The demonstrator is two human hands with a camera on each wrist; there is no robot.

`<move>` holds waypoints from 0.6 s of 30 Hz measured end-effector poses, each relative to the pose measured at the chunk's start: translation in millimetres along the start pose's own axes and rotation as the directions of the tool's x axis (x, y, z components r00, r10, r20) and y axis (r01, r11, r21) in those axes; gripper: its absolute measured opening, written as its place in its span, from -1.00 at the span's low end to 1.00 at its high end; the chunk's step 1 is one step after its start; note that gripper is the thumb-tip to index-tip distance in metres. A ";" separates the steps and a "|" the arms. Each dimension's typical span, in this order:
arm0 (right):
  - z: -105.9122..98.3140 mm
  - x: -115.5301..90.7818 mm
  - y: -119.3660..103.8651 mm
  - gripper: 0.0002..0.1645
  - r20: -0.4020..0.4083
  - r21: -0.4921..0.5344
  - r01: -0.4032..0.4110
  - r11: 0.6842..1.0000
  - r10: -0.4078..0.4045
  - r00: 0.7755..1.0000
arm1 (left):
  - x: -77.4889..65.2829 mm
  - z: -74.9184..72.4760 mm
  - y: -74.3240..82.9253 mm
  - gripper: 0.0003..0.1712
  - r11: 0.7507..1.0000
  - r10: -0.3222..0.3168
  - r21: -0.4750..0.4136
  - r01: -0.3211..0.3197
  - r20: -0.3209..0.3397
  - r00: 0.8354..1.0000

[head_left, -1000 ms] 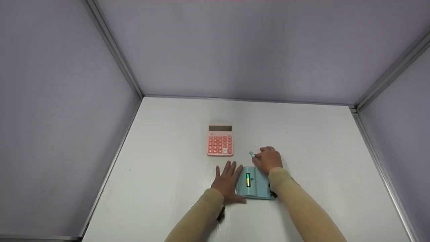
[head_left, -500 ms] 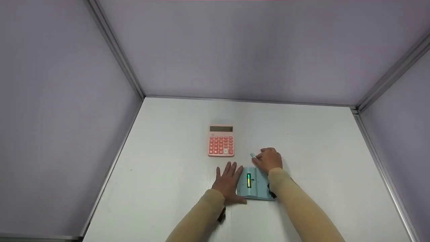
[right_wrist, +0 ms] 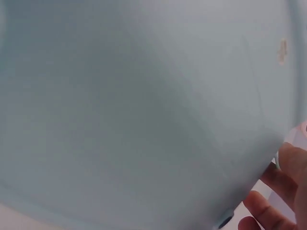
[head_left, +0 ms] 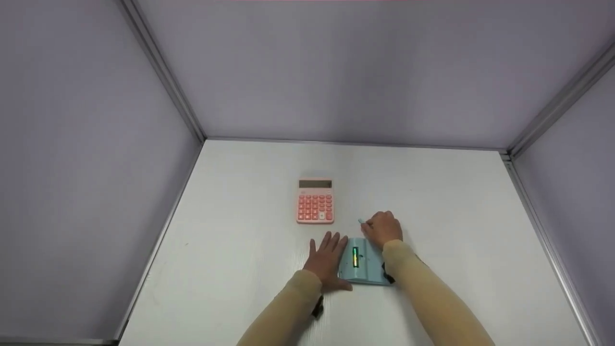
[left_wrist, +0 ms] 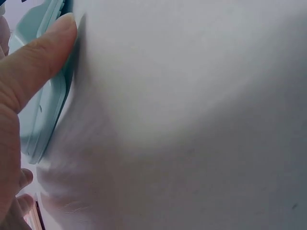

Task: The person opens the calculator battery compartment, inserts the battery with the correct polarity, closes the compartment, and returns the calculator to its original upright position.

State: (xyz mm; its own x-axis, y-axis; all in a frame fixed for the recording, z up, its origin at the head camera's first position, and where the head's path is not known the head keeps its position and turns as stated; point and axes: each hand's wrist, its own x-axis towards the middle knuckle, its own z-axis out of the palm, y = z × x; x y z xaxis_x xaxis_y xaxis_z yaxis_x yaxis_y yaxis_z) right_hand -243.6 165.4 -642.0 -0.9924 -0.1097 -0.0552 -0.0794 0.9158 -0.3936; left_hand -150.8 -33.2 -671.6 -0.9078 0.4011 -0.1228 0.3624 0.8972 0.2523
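A light-blue calculator (head_left: pixel 374 269) lies face down on the table, a battery (head_left: pixel 355 257) showing in its uncovered slot. My left hand (head_left: pixel 324 264) is spread flat along its left side, the thumb (left_wrist: pixel 53 43) at its near edge in the left wrist view. Just beyond the far edge, my right hand (head_left: pixel 383 228) pinches a small light-blue battery cover (head_left: pixel 361 221), mostly hidden by the fingers. The calculator's back (right_wrist: pixel 144 120) fills most of the right wrist view, with curled fingers (right_wrist: pixel 264 211) past its edge. The right forearm hides part of its right side.
A pink calculator (head_left: pixel 315 201) lies face up beyond the left hand, its screen towards the back. The white table (head_left: pixel 230 216) is bounded by grey panels (head_left: pixel 307 72) at the back and sides.
The battery cover has turned in the right fingers, and less of it shows. The left hand and both calculators stay in place.
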 end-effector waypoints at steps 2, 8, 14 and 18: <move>-0.9 -0.6 0.6 -0.61 -0.011 0.001 0.014 1.000 -0.014 1.000 | 0.6 1.7 -1.0 0.55 1.000 0.007 0.005 -0.007 -0.012 1.000; -11.1 -2.6 0.0 -0.58 0.012 0.131 -0.029 0.991 0.028 1.000 | 0.9 3.7 -3.0 0.55 0.999 0.033 0.032 -0.031 -0.047 0.998; -27.4 -14.3 0.6 -0.58 0.091 0.362 -0.116 0.925 0.088 0.992 | -2.4 2.9 -2.9 0.55 0.999 0.030 0.021 -0.030 -0.027 0.999; -38.1 -23.1 0.4 -0.55 0.102 0.450 -0.114 0.886 0.076 0.992 | -5.7 1.4 -3.7 0.55 1.000 0.021 0.011 -0.021 -0.022 1.000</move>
State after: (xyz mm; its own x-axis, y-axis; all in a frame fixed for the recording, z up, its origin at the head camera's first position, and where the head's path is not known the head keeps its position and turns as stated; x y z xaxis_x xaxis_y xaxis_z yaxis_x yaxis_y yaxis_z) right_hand -224.3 183.0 -606.0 -0.9809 -0.0789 -0.1778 0.0846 0.6499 -0.7553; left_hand -146.6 -38.5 -673.1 -0.9045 0.4155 -0.0962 0.3833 0.8908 0.2439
